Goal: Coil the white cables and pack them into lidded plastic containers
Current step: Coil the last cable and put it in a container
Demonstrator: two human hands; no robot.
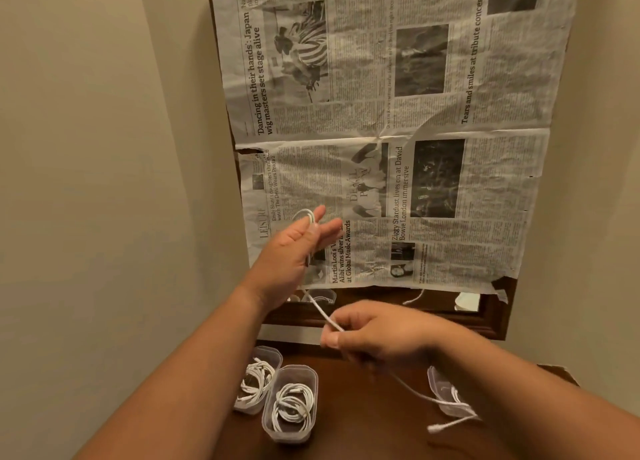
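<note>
My left hand (294, 255) is raised in front of the newspaper, fingers spread, with a small loop of white cable (320, 309) wound around them. The cable runs down to my right hand (377, 331), which pinches it between thumb and forefinger. From there the slack trails down to the right, and its plug end (437, 426) hangs over the wooden table (363, 425). Two open clear plastic containers (292, 402) (256, 380) stand on the table at lower left, each holding a coiled white cable. A third clear container (446, 395) sits at right, partly hidden by my right arm.
A newspaper sheet (398, 130) is taped over a mirror with a dark wooden frame (495, 324) behind the table. Beige walls (104, 148) close in on the left and right. A strip of uncovered mirror below the paper reflects a container and cable.
</note>
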